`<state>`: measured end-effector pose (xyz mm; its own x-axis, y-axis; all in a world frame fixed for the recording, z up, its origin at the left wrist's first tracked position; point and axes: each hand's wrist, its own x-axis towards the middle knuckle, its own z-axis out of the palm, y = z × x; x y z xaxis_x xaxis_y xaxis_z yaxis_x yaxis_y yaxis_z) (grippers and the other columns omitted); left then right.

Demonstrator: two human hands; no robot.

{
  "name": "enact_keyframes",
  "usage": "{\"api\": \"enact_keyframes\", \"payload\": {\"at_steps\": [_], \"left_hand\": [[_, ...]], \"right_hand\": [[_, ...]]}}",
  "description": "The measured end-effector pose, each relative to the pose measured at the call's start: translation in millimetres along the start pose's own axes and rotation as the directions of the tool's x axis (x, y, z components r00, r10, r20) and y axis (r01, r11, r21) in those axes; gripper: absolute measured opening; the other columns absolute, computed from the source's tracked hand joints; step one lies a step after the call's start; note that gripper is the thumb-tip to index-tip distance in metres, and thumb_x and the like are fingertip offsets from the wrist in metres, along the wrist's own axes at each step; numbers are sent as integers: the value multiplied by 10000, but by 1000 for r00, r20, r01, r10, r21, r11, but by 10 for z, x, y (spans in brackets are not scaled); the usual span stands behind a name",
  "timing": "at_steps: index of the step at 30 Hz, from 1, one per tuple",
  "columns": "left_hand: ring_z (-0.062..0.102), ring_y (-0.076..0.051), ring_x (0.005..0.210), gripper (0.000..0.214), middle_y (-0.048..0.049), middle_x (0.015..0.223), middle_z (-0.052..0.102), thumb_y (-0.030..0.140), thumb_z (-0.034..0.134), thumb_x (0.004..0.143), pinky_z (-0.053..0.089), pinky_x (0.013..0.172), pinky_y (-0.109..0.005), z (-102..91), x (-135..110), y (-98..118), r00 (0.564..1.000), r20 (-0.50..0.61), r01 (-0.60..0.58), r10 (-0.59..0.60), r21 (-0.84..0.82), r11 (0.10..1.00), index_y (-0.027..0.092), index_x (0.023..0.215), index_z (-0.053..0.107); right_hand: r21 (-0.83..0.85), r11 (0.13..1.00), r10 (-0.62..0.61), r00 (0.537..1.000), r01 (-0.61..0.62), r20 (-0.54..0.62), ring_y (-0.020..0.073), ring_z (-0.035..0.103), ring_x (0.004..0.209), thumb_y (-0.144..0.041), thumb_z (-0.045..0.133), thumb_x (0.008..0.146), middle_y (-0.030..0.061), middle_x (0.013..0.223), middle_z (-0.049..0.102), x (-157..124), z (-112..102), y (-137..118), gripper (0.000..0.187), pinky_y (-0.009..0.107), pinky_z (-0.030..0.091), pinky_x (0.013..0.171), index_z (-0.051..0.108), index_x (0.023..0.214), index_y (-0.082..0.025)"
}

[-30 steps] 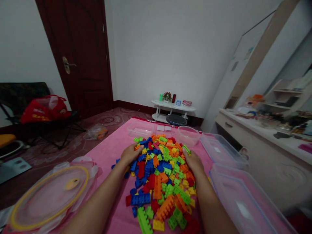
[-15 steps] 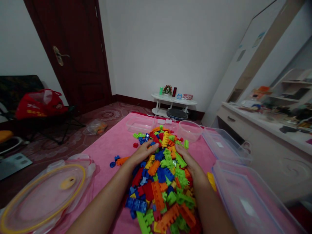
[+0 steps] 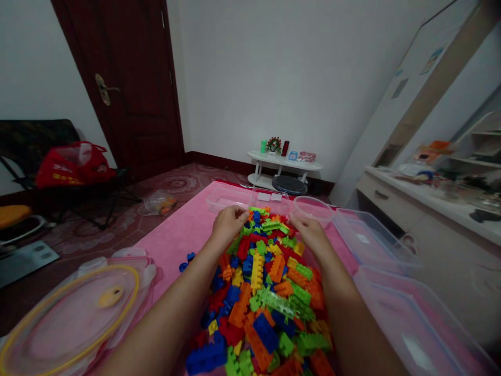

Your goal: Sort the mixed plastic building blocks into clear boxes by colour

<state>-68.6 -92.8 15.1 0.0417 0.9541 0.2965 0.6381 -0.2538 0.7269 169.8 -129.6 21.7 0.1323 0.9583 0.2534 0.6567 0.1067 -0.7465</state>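
Observation:
A long heap of toy building blocks (image 3: 257, 271) in red, orange, yellow, green and blue lies on the pink cloth between my forearms. My left hand (image 3: 228, 227) is at the far left edge of the heap, fingers bent inward and holding no block that I can see. Across from it, at the far right edge, my right hand (image 3: 311, 235) is cupped toward the blocks, its fingertips partly blurred. Both hands look open. A few blue blocks (image 3: 187, 262) sit apart at the left.
Clear plastic containers stand along the far edge, including a round tub (image 3: 313, 209) and a rectangular box (image 3: 229, 200). Two larger clear bins (image 3: 368, 237) are at the right. Clear lids, one with a yellow ring (image 3: 135, 292), lie at the left on the pink cloth (image 3: 172, 235).
Both hands have moved forward to the far end of the heap. Blocks in the heap have shifted and spread, with different pieces on top. The view has turned slightly left.

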Motion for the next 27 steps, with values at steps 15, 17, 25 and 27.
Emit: {"api": "enact_keyframes", "payload": {"at_steps": [15, 17, 25, 27], "left_hand": [[561, -177, 1112, 357, -88, 1167, 640, 141, 473, 813, 401, 988, -251, 483, 675, -12, 879, 302, -449, 370, 258, 855, 156, 1132, 631], [569, -197, 1103, 365, -121, 1145, 641, 122, 462, 798, 415, 972, -270, 572, 686, -1, 857, 379, -464, 348, 278, 841, 129, 1125, 623], [623, -307, 1004, 519, -186, 1095, 661, 223, 468, 778, 485, 824, -386, 575, 585, 169, 843, 508, -392, 174, 361, 846, 132, 1287, 514], [635, -269, 974, 434, -130, 1063, 688, 223, 490, 762, 486, 817, -332, 464, 587, 228, 784, 593, -431, 184, 306, 849, 162, 1174, 615]], "right_hand": [[-421, 837, -220, 920, 349, 325, 217, 532, 1132, -274, 549, 791, 56, 1218, 614, 786, 633, 26, 376, 290, 384, 933, 614, 1158, -224], [-431, 837, -183, 914, 338, 362, 241, 514, 1158, -295, 526, 805, 72, 1273, 570, 790, 714, 53, 404, 319, 388, 929, 577, 1199, -220], [-399, 879, -47, 880, 260, 472, 260, 566, 1063, -276, 523, 752, 94, 1240, 587, 788, 664, -1, 437, 324, 431, 851, 603, 1170, -176], [-358, 900, -9, 834, 247, 552, 231, 616, 913, -290, 548, 727, 58, 1012, 688, 742, 537, -70, 342, 297, 457, 765, 679, 1021, -174]]}}
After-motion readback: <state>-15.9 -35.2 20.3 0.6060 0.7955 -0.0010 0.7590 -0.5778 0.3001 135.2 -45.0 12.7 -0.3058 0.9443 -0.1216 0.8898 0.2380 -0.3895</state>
